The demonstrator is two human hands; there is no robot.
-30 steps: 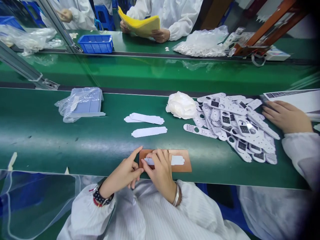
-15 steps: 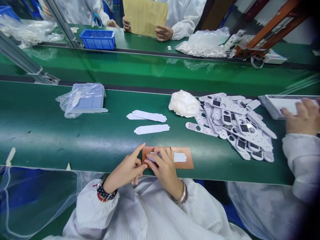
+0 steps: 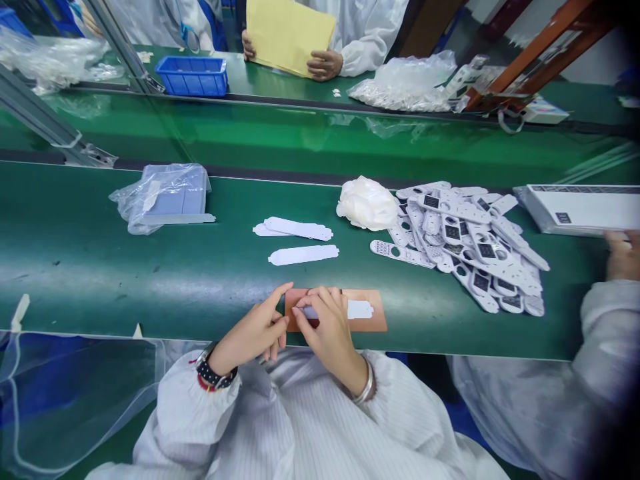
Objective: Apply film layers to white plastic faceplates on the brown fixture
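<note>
An orange-brown rectangular plate [image 3: 379, 320] lies near the front edge of the green table, with a white elongated piece [image 3: 359, 309] on it. My right hand [image 3: 327, 320] is over the plate's middle, fingers bent together at the left end of the white piece, covering much of it. Just left of the plate is my left hand [image 3: 263, 330], its fingers apart, index finger stretched toward the plate's upper left corner, holding nothing. Beyond the hands, a single white strip [image 3: 304, 255] and two overlapping white strips [image 3: 299, 229] lie on the table.
At right is a heap of white printed pieces [image 3: 475, 240], beside a crumpled white bundle [image 3: 367, 203]. A plastic-wrapped stack [image 3: 175, 193] lies at left. A white box [image 3: 590, 208] and a co-worker's hand [image 3: 623, 257] are far right. Across, a person holds yellow sheets [image 3: 290, 35].
The co-worker's hand at right has moved off the white box, toward the right edge. My left hand has drawn slightly left from my right fingertips. The yellow sheets across have tilted.
</note>
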